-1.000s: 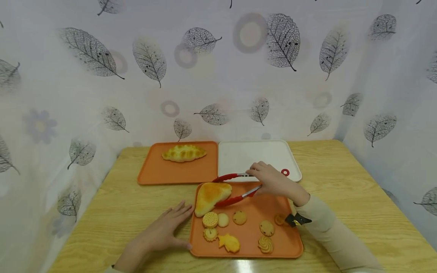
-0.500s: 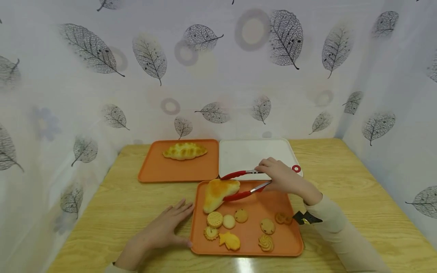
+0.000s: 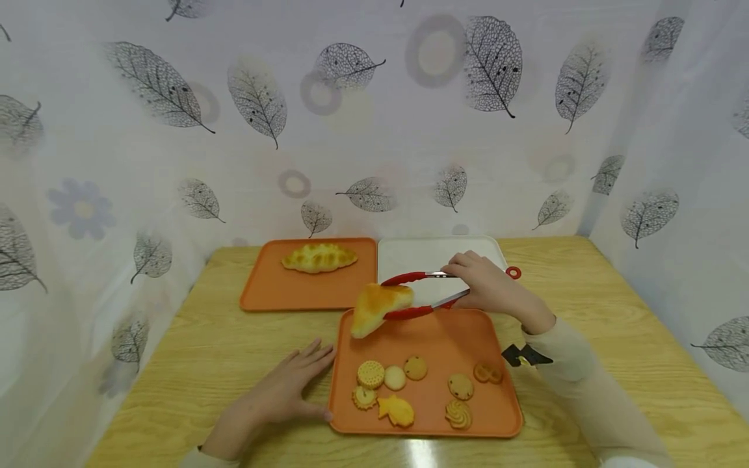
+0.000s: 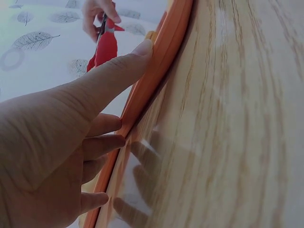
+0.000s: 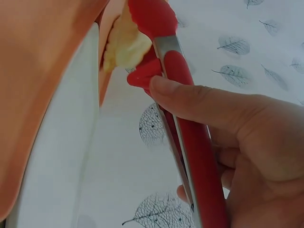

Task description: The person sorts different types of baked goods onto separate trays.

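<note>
My right hand (image 3: pixel 490 289) grips red-and-silver tongs (image 3: pixel 409 313). Their red tips pinch a golden triangular bread (image 3: pixel 374 309) above the back left part of the front orange tray (image 3: pixel 445 338). In the right wrist view, my thumb lies along the red handle of the tongs (image 5: pixel 192 114). My left hand (image 3: pixel 279 396) is beside the tray's left edge with its fingers extended. The left wrist view shows its thumb and fingertips (image 4: pixel 118 141) against that orange edge. On the front tray lie several cookies, among them a fish-shaped cookie (image 3: pixel 398 411) and a pretzel-shaped cookie (image 3: pixel 487 372).
Behind, on the left, another orange tray (image 3: pixel 304 292) holds a long ridged bread (image 3: pixel 318 258). A white tray (image 3: pixel 421 253) adjoins it on the right, partly behind the tongs and right hand. All stand on a wooden table (image 3: pixel 562 279) before a leaf-print curtain (image 3: pixel 374 130).
The tongs have lifted the triangular bread upward off the front tray and carried it slightly right. The right hand has risen with them. My left hand has stayed at the tray's edge.
</note>
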`<action>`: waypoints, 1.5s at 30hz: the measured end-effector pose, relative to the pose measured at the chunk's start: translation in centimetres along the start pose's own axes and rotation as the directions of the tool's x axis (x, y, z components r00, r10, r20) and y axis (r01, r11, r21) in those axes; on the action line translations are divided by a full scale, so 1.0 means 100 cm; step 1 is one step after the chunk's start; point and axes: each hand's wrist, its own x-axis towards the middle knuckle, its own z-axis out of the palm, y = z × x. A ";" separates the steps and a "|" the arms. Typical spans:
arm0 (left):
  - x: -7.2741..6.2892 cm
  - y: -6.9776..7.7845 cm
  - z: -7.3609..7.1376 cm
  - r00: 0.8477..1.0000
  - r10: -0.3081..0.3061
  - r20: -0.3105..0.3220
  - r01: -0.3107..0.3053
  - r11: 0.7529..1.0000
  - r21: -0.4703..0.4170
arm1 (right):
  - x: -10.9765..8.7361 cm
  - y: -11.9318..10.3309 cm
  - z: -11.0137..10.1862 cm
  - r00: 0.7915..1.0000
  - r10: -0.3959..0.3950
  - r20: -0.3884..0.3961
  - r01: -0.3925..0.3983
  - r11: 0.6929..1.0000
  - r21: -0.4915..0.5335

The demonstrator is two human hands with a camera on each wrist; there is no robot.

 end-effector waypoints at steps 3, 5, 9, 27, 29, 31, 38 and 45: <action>0.000 -0.001 0.000 1.000 -0.001 0.003 0.001 1.000 0.000 | 0.012 -0.002 0.004 1.000 0.011 -0.019 -0.011 1.000 -0.011; 0.000 -0.001 0.000 1.000 -0.002 0.003 0.002 1.000 0.000 | 0.020 -0.005 0.008 0.999 0.027 -0.032 -0.028 1.000 -0.014; 0.000 -0.002 0.000 1.000 -0.001 0.005 0.001 1.000 -0.004 | 0.038 -0.011 0.019 0.996 0.078 -0.043 -0.079 0.997 -0.027; -0.001 -0.006 0.000 1.000 -0.004 0.015 0.004 1.000 -0.012 | 0.092 -0.027 0.053 0.978 0.184 0.097 -0.171 0.977 -0.126; 0.000 -0.007 -0.001 1.000 -0.005 0.015 0.005 1.000 -0.012 | 0.096 -0.029 0.055 0.976 0.188 0.113 -0.174 0.977 -0.127; 0.000 -0.007 -0.002 1.000 -0.005 0.014 0.005 1.000 -0.013 | 0.101 -0.029 0.057 0.972 0.199 0.126 -0.183 0.975 -0.124; 0.003 -0.010 -0.004 1.000 -0.003 0.018 0.003 1.000 -0.015 | 0.111 -0.026 0.061 0.956 0.240 0.167 -0.224 0.969 -0.105; 0.003 -0.010 -0.006 1.000 0.014 0.010 -0.014 1.000 -0.004 | 0.103 -0.020 0.059 0.942 0.283 0.183 -0.278 0.959 -0.056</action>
